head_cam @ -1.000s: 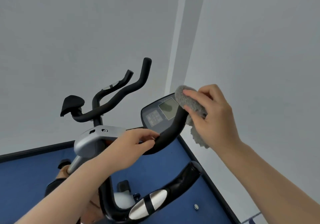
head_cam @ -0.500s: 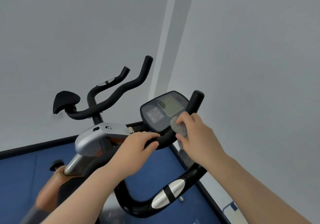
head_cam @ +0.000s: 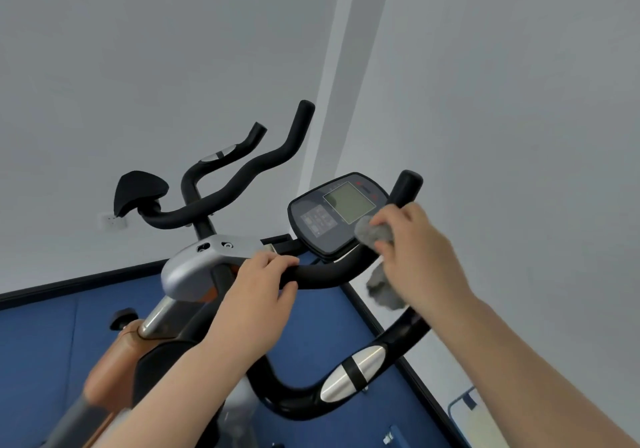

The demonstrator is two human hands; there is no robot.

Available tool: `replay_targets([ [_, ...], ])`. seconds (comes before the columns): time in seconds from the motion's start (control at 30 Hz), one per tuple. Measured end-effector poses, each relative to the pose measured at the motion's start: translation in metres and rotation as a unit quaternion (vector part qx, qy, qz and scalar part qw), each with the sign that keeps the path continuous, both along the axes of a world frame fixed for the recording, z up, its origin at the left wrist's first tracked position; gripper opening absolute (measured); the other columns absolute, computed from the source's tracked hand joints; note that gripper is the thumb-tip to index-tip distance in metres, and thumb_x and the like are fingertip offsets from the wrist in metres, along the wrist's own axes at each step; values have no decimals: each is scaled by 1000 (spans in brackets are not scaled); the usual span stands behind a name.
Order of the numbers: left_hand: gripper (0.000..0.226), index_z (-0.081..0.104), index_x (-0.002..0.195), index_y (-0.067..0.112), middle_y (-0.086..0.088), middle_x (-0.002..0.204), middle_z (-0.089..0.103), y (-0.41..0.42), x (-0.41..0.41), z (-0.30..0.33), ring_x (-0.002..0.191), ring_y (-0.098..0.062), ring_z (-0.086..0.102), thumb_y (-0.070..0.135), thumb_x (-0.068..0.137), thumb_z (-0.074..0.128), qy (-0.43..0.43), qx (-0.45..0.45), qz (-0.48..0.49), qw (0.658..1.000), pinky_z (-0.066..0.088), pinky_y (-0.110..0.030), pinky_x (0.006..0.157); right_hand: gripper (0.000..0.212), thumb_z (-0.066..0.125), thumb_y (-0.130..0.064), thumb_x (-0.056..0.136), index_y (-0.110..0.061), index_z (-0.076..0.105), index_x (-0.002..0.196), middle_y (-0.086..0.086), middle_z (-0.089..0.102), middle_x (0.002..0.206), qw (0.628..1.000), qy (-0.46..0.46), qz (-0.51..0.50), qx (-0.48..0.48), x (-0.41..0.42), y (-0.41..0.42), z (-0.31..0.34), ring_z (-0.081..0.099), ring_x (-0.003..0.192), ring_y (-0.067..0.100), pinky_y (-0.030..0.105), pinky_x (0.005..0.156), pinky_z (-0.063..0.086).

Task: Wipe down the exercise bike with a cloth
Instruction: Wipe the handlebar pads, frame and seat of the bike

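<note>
Left hand: our left hand (head_cam: 258,295) is curled round the black handlebar (head_cam: 325,276), fingers over the top, thumb underneath.
Right hand: our right hand (head_cam: 420,257) grips the grey cloth (head_cam: 372,233) wrapped on the same handlebar, just below its upright end.
Hands together: they sit apart on one bar, with a bare stretch of grip between them.
Cloth: we see one bunch of it against the lower right edge of the console (head_cam: 337,212), and a loose tail hanging under our palm.
Console: dark, tilted towards us, with a pale screen and a small button panel.
Exercise bike (head_cam: 204,264): we see a silver stem cover left of our left hand, and a lower loop of bar with a silver pad.
Beyond: a second set of black bars and a black pad stand against the grey wall (head_cam: 138,67).
Floor: blue floor (head_cam: 41,337) edged with a dark skirting.
</note>
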State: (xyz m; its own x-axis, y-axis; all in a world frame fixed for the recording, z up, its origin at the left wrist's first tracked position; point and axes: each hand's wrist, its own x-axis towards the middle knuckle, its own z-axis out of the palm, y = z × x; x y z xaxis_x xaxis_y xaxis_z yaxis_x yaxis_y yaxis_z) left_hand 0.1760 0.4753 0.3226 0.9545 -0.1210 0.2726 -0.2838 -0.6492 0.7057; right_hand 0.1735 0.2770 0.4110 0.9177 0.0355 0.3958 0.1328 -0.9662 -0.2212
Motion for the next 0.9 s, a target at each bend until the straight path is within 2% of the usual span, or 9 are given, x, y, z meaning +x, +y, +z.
replay_targets([
  [0.1, 40, 45, 137, 30, 16, 124, 41, -2, -5, -3, 116, -4, 35, 23, 98, 50, -13, 19, -1, 1000, 28, -14, 91, 28, 56, -14, 93, -23, 50, 119, -4, 41, 110, 999, 6, -36, -20, -5, 17, -10, 42, 76, 15, 27, 67, 33],
  [0.27, 43, 49, 136, 27, 13, 127, 45, -1, -5, -3, 121, -7, 38, 13, 95, 53, -23, 14, 5, 1000, 32, -16, 95, 26, 58, -18, 93, -25, 52, 117, -7, 42, 110, 999, 34, 41, 7, -11, 44, -28, 45, 77, 12, 21, 69, 36],
  [0.37, 42, 53, 131, 27, 18, 125, 48, 4, -3, -3, 120, -2, 42, 8, 93, 53, -19, -6, 9, 1000, 27, -3, 88, 25, 57, -21, 95, -24, 51, 119, -7, 44, 114, 1000, 5, -14, 17, -1, 25, -13, 43, 72, 12, 21, 67, 32],
  [0.47, 38, 58, 127, 27, 20, 117, 49, 6, -1, -1, 108, 5, 42, 9, 93, 55, -9, -43, 15, 999, 25, 6, 83, 32, 60, -9, 90, -20, 48, 118, -2, 44, 114, 999, -7, -37, 24, -14, 40, -29, 44, 73, 16, 24, 65, 32],
  [0.53, 34, 61, 123, 27, 18, 116, 54, 9, 1, 1, 106, 4, 45, 10, 94, 56, 4, -75, 20, 997, 29, 3, 84, 38, 62, -4, 86, -20, 48, 117, -2, 43, 111, 1000, 2, 16, 24, -26, 62, -45, 46, 75, 17, 23, 66, 33],
  [0.6, 31, 63, 120, 27, 15, 117, 60, 14, 2, 2, 111, 0, 51, 10, 94, 56, 26, -105, 22, 994, 36, -8, 93, 35, 63, -8, 87, -22, 48, 116, -5, 43, 110, 998, 5, 54, 42, -29, 68, -49, 44, 73, 14, 21, 65, 33],
  [0.7, 30, 64, 118, 27, 14, 117, 64, 27, 0, -1, 114, -2, 56, 11, 97, 53, 65, -141, 32, 987, 43, -27, 103, 26, 65, -12, 88, -19, 51, 110, -6, 45, 108, 993, -49, 34, 99, -23, 52, -38, 51, 72, 12, 17, 63, 36],
  [0.8, 31, 64, 116, 29, 15, 115, 64, 35, -3, -7, 112, -1, 57, 8, 97, 51, 68, -155, 57, 984, 43, -23, 100, 30, 64, -2, 85, -16, 52, 109, -2, 47, 108, 994, -55, -13, 88, -24, 58, -44, 49, 77, 15, 21, 65, 35],
  [0.9, 34, 64, 113, 31, 18, 111, 64, 36, -6, -9, 106, 1, 58, 6, 97, 49, 61, -155, 64, 984, 42, -17, 91, 33, 64, -2, 83, -18, 51, 109, -4, 48, 110, 996, 4, 46, 82, -30, 92, -61, 51, 84, 17, 27, 68, 40],
])
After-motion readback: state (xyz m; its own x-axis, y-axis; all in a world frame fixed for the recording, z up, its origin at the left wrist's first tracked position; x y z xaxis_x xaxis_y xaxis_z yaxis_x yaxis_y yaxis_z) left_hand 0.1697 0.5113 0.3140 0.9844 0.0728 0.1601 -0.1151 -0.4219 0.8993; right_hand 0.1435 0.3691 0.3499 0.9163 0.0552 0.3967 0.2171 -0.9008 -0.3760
